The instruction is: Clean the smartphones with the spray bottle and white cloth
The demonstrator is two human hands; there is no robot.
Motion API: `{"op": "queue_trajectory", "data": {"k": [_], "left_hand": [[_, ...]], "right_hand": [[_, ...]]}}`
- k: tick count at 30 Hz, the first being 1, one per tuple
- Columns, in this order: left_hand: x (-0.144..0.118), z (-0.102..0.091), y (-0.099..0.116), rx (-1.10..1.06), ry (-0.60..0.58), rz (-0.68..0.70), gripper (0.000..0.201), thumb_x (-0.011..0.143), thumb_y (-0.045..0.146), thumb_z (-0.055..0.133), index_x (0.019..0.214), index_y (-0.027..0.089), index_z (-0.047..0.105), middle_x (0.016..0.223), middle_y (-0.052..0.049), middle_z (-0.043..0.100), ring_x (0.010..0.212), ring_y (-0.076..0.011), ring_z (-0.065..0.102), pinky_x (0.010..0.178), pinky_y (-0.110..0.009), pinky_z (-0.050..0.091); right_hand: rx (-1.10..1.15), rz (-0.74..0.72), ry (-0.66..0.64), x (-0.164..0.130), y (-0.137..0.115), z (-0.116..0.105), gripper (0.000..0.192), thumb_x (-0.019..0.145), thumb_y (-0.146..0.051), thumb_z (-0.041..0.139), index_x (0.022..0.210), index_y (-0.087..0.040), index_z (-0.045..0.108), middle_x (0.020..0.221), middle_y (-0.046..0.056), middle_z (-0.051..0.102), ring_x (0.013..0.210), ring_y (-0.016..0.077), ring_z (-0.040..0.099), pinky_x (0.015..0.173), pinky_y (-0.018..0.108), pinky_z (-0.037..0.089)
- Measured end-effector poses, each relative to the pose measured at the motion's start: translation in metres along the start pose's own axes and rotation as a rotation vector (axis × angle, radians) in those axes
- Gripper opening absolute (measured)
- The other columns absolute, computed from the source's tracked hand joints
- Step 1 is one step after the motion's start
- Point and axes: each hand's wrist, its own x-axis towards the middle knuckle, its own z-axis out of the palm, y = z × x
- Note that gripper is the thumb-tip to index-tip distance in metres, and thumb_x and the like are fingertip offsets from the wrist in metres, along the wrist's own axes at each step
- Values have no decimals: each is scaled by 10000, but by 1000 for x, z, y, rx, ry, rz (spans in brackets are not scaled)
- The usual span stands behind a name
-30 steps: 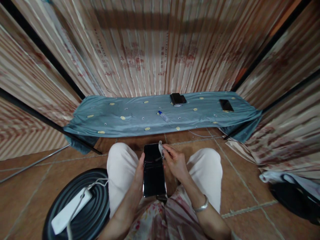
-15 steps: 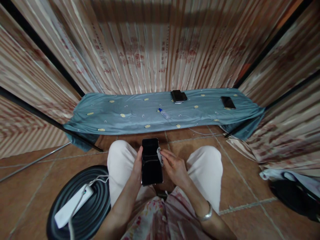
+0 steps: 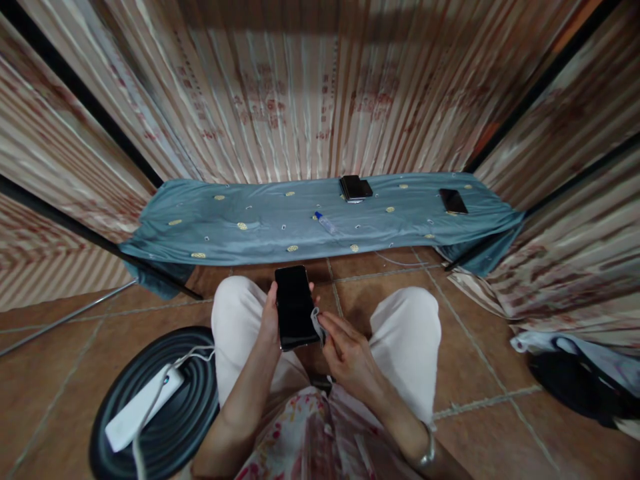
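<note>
Right now her left hand (image 3: 271,320) grips a dark phone (image 3: 294,307); the right hand (image 3: 345,350) pinches a small cloth (image 3: 316,322) against its near right edge.

Count on inspection: three phones in all. One phone in hand (image 3: 294,307); one phone (image 3: 453,201) near the right end of the blue cloth (image 3: 210,227); one dark stack (image 3: 355,188) at its far edge, count unclear. One small bottle (image 3: 325,223). One power strip (image 3: 143,408).
</note>
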Motion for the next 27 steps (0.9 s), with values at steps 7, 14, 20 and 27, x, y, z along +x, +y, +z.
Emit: {"op": "queue_trajectory", "data": {"k": [7,14,20,27], "left_hand": [[8,2,2,-81,23,46,563,986,431,297,1248,18,575,805,-127,754,689,-201,716,662,-280,569],[19,-2,-2,-96,36,117,472,975,391,343,926,67,683,727,-119,740,657,-194,708,680,-292,575],[19,-2,-3,-45,16,214,436,948,389,396,789,106,687,660,-85,712,559,-175,662,632,-286,563],[20,1,-5,-40,60,258,445,893,492,443,1020,146,693,790,-79,736,807,-217,700,730,-305,562]], "right_hand": [[-204,-125,-21,-15,6,5,518,933,-38,368,1428,-169,443,1270,134,633,1167,231,610,958,384,561],[-346,-165,59,-18,8,16,496,935,-55,408,1412,-175,471,1226,146,650,1116,269,621,933,424,565],[-327,-156,81,-17,11,24,507,940,-68,424,1433,-185,444,1204,149,657,1078,260,641,896,406,580],[-337,-197,24,-19,-2,34,513,948,-94,451,1455,-155,404,1298,147,624,1199,249,592,981,392,544]]}}
